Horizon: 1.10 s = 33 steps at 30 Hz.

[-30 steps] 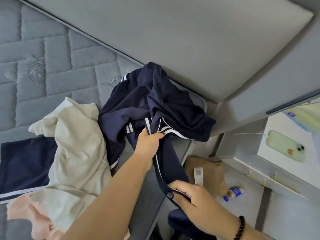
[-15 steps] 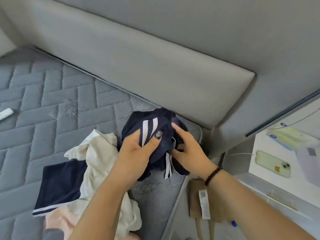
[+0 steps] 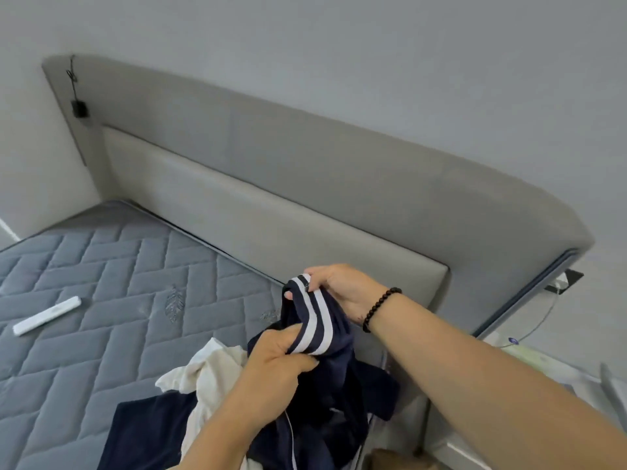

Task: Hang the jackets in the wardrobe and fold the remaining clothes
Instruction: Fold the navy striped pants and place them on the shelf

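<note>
A navy jacket (image 3: 325, 395) with white stripes hangs lifted above the right edge of the mattress. My left hand (image 3: 274, 357) grips its striped band from below. My right hand (image 3: 342, 290), with a dark bead bracelet on the wrist, pinches the upper end of the same striped band near the zip. A cream garment (image 3: 207, 371) lies crumpled on the mattress to the left of the jacket. Beside it, a second navy garment (image 3: 146, 432) lies flat at the bottom of the view.
The grey quilted mattress (image 3: 101, 283) stretches to the left, with a white remote (image 3: 47, 315) lying on it. A padded grey headboard (image 3: 271, 198) runs behind. A white bedside table (image 3: 529, 361) stands at the right, a cable above it.
The jacket has been raised off the mattress and both hands now hold its striped band higher up. The view has tilted up, showing more headboard and wall.
</note>
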Each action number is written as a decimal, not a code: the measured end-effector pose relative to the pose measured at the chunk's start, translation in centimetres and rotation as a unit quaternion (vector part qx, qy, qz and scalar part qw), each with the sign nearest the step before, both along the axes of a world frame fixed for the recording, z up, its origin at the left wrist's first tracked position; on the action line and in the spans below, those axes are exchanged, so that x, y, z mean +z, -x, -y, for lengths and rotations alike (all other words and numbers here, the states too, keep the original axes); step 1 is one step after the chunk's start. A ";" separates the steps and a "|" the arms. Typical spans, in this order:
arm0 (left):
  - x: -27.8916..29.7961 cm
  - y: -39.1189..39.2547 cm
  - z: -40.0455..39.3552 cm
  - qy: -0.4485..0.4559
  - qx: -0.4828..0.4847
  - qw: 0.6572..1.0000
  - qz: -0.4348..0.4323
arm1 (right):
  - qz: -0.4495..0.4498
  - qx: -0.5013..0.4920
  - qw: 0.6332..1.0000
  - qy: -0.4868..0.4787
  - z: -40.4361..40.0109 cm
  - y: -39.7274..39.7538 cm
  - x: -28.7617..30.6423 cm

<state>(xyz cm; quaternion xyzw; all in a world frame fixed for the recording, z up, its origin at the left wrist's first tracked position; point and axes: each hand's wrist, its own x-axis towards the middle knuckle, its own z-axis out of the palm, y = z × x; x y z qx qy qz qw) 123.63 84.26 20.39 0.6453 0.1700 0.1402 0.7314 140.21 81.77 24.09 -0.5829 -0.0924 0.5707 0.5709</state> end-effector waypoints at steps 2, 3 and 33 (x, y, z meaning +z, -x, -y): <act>0.0 0.4 0.6 0.043 0.023 0.999 -0.023 | 0.049 -0.041 0.997 -0.033 -0.1 -0.3 1.8; 0.0 0.3 0.7 0.060 0.039 0.997 -0.033 | 0.077 -0.053 0.994 -0.047 0.0 -0.4 2.9; 17.4 -9.0 11.9 0.337 -0.039 0.934 0.110 | 0.375 0.142 0.910 -0.104 35.5 3.0 26.3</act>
